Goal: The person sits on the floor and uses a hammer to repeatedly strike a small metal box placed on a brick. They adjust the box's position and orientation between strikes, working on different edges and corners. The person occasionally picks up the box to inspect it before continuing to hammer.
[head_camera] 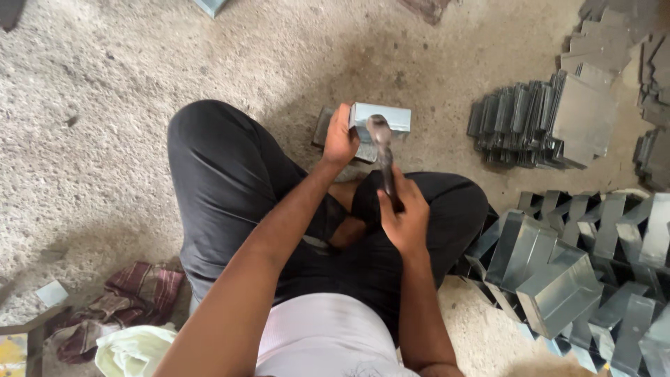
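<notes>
One view only, from a camera on the person's head. It looks steeply down and a little forward, close over the forearms and crossed legs point(230, 181), out to the concrete floor point(125, 84) and the sheet-metal stacks point(544, 119) at right.

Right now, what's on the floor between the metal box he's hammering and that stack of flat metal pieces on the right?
Nothing: in the head view, only bare concrete floor lies between the metal box and the stack of sheet pieces.

Possible yellow printed package point(12, 352) at bottom-left corner, mostly cut off; no signs, screens.
</notes>
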